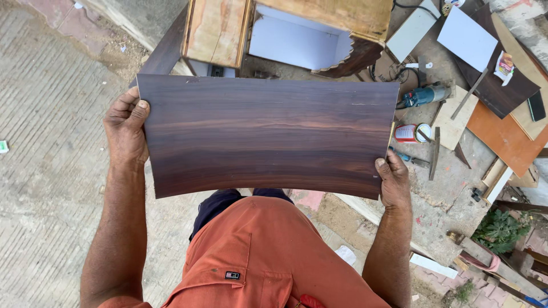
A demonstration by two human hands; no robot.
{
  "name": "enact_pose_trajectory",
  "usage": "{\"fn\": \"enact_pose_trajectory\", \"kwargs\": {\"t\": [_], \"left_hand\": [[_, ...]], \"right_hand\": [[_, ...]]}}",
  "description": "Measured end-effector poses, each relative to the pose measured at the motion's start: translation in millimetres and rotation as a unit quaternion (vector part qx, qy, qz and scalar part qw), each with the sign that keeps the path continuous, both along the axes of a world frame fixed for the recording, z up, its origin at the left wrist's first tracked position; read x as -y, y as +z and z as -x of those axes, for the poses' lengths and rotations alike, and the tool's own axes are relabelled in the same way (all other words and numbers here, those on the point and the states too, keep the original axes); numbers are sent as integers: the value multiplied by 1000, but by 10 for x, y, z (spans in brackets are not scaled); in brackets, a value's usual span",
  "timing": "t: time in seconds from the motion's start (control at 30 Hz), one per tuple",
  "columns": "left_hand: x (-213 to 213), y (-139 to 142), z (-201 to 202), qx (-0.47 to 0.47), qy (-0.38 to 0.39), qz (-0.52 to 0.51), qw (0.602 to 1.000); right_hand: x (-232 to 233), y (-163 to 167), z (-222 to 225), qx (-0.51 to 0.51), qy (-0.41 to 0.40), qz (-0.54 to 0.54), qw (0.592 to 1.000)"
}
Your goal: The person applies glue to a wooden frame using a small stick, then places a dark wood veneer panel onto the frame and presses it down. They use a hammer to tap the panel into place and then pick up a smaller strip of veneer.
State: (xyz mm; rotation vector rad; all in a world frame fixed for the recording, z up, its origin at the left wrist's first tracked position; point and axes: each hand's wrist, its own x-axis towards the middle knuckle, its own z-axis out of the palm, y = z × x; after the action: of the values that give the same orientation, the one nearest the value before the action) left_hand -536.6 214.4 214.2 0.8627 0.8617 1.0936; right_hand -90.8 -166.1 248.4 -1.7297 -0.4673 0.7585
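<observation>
Held out over the ground by pinching left hand [127,128] and right hand [393,183], the dark laminate sheet [267,134] bows, and could probably slip or crack.

One round tin [413,133] lies on its side on the ground at right, red and white with a pale lid facing the camera. One small packet [504,64], red, white and yellow, rests on a dark board at upper right. One small dark rectangular label [232,275] sits on the orange shirt's chest pocket.
</observation>
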Motion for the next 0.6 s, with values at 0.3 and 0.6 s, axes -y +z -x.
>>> {"fn": "enact_pose_trajectory", "kwargs": {"t": [0.3, 0.6], "left_hand": [[-919, 539, -928, 33, -18, -39, 999], [-1170, 360, -1312, -58, -87, -45, 994]], "right_hand": [[-751, 363, -875, -17, -68, -122, 990], [-1370, 480, -1297, -91, -60, -187, 976]]}}
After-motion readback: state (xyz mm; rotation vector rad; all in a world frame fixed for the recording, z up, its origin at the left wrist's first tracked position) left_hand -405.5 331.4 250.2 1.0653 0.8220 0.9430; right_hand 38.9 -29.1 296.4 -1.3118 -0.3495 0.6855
